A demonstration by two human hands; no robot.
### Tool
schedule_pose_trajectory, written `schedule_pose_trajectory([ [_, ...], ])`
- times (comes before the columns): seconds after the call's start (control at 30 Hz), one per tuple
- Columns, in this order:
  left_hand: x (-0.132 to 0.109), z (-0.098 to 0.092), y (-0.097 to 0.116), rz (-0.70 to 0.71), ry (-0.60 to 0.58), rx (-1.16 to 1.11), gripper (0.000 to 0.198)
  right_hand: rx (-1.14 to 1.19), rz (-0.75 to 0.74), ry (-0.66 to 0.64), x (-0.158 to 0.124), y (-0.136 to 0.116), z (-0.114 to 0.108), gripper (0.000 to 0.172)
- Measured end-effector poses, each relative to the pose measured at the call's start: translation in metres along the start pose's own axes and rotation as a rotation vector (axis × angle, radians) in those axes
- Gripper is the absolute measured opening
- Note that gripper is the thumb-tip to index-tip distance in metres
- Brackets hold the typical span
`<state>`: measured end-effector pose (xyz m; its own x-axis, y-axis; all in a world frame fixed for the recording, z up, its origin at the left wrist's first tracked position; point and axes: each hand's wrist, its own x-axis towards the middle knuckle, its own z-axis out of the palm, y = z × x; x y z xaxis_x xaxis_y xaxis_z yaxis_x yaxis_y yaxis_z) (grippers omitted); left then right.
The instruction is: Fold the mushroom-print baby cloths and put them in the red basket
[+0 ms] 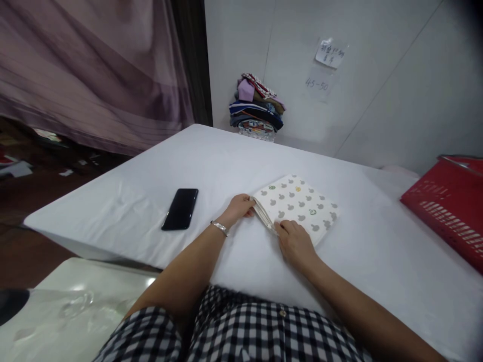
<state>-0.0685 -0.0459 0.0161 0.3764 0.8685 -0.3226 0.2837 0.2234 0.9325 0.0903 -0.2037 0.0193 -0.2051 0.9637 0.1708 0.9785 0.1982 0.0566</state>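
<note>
On the white-covered table (362, 281) lies a folded white cloth (302, 201) printed with grey apple-like shapes and a few green and yellow ones. My left hand (240, 207) pinches the cloth's left corner between thumb and fingers. At the near corner, my right hand (295, 242) is closed on the same folded edge. Between the two hands several layers of that edge show, slightly apart. A silver bracelet (220, 228) circles my left wrist.
A black phone (180, 209) lies left of my hands. At the right edge stands a red plastic basket (449, 201). Folded clothes (257, 108) are stacked at the far edge by the wall. Left of the table hangs a pink curtain (94, 65); a glossy pale surface (83, 306) sits lower left.
</note>
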Motion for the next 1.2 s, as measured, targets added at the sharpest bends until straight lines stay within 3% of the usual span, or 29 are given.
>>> schedule_pose_trajectory([
  [0.13,-0.007,-0.005,0.008,-0.008,-0.137,-0.07,0.037,-0.009,-0.007,0.026,0.002,0.001,0.002,0.036],
  [0.23,-0.006,0.001,0.006,0.002,-0.04,0.034,0.051,-0.025,-0.018,0.048,0.003,0.0,0.003,0.035],
  [0.37,-0.003,0.012,0.0,0.1,0.14,0.235,0.037,-0.033,-0.018,0.061,0.002,-0.001,0.003,0.037],
  [0.47,-0.004,0.014,0.001,0.157,0.162,0.218,0.024,-0.005,-0.017,0.079,-0.005,0.003,-0.001,0.043],
  [0.63,-0.006,0.012,0.007,0.361,0.203,0.169,0.026,0.032,-0.027,0.196,-0.017,0.012,-0.003,0.048],
  [0.8,0.003,0.007,0.003,0.26,0.285,0.572,0.024,-0.015,-0.092,0.178,-0.019,0.01,0.008,0.043],
  [1.0,-0.002,0.005,0.006,0.187,0.319,0.723,0.038,-0.001,-0.113,0.191,-0.02,0.01,0.013,0.042],
  [1.07,-0.008,0.007,0.008,0.304,0.411,0.784,0.043,-0.001,-0.105,0.2,-0.02,0.01,0.013,0.041],
  [1.13,-0.014,0.013,0.009,0.572,0.462,0.85,0.042,-0.003,-0.091,0.207,-0.018,0.009,0.013,0.039],
  [1.2,-0.017,0.023,0.007,0.847,0.371,0.932,0.041,-0.003,-0.075,0.208,-0.017,0.007,0.012,0.038],
])
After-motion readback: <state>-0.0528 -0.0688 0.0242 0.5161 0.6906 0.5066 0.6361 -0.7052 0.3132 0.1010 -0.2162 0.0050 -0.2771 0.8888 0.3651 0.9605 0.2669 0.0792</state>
